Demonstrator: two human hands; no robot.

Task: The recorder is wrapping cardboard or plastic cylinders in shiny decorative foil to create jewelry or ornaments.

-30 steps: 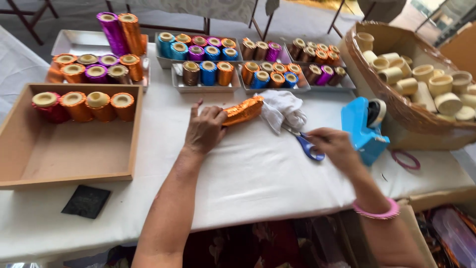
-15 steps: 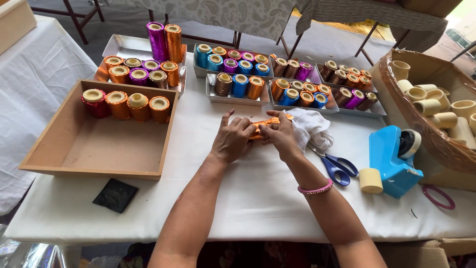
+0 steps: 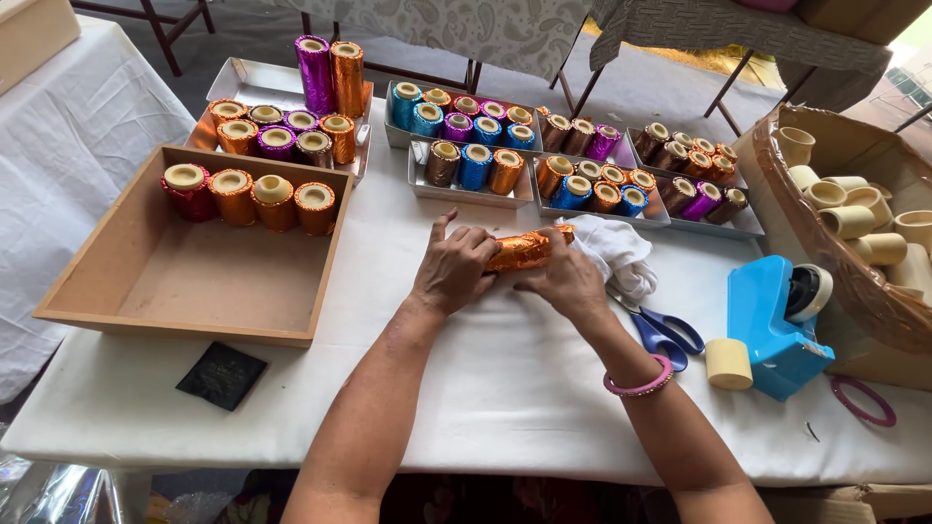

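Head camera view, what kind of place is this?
Likely a handicraft work table: trays of foil-wrapped tubes, a basket of plain tubes, and both hands, left hand and right hand, around an orange foil roll.

You have just one view, from the camera on your head. It looks steeply down and forward over the table (image 3: 505, 388), close enough that both forearms run in from the bottom edge and your left hand (image 3: 454, 272) and right hand (image 3: 568, 281) sit near the middle. Beyond the hands the view reaches the table's far edge and the floor behind it. Left of the hands it takes in a wooden tray (image 3: 146, 281); right of them, a basket (image 3: 864, 291), cut by the frame.
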